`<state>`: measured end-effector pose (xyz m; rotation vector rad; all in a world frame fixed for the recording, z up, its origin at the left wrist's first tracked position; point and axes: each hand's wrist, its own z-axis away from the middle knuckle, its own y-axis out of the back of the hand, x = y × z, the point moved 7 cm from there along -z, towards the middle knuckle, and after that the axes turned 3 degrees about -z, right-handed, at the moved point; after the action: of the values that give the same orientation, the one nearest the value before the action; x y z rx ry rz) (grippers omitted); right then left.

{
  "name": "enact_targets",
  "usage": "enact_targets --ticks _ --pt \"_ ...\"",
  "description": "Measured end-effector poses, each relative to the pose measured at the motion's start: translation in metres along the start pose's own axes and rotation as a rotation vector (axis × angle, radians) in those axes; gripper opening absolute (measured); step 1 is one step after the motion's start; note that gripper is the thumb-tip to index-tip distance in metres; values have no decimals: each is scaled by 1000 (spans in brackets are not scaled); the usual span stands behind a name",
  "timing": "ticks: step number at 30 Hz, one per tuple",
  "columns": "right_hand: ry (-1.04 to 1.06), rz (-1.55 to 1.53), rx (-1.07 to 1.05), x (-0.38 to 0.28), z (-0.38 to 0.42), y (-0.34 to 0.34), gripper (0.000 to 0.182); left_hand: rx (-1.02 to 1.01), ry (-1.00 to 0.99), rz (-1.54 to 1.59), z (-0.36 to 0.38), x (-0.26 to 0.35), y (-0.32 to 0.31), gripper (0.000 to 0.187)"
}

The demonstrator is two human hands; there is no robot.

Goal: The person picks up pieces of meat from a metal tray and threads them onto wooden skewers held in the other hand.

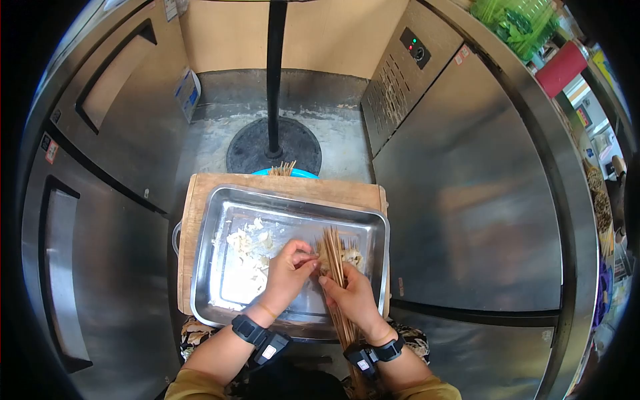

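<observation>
My right hand (352, 297) is wrapped around a bundle of thin bamboo skewers (335, 257), which slants over the right part of a metal tray (310, 207). Close beside the bundle's upper part, my left hand (288, 272) is closed in a pinch at its left side. What sits between those fingertips is too small to make out. Pale food pieces (351, 256) show around the upper skewers, partly hidden by them. More thin, whitish food pieces (248, 248) lie scattered in the left half of the tray.
Under the tray is a wooden board (189, 267). Behind it, more skewers (283, 169) stand by a blue rim (305, 174). A black pole on a round base (247, 147) rises beyond. Steel cabinets (480, 180) close in both sides; a green plastic container (517, 25) tops the right counter.
</observation>
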<state>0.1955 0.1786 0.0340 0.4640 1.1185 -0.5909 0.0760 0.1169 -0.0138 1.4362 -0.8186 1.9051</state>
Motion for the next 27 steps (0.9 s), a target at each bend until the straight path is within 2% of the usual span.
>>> enact_targets --ticks 3,4,7,8,11,12,15,21,27 --pt "-246 -579 -317 11 10 -22 15 -46 -81 -161 0 -2 -8 13" --pt "-244 -591 -423 8 11 -26 20 -80 -78 -196 2 4 -10 13" --pt "-293 -656 -437 9 10 -29 23 -76 -31 -314 -3 -3 -2 13" --pt "-232 -506 -441 19 5 -24 24 -52 -69 -393 -5 2 2 14" --pt "-241 -379 -268 42 -8 -11 24 -28 -52 -195 -9 2 10 15" --pt "-240 -451 -301 44 -9 -12 24 -65 19 -26 -8 7 8 16" --pt "-228 -365 -324 42 -7 -23 24 -138 202 326 -2 12 3 14" --pt "-198 -359 -323 41 -9 -28 24 -124 225 289 -4 7 11 12" --pt "-244 -352 -225 47 -8 -22 23 -87 235 205 -3 5 21 8"
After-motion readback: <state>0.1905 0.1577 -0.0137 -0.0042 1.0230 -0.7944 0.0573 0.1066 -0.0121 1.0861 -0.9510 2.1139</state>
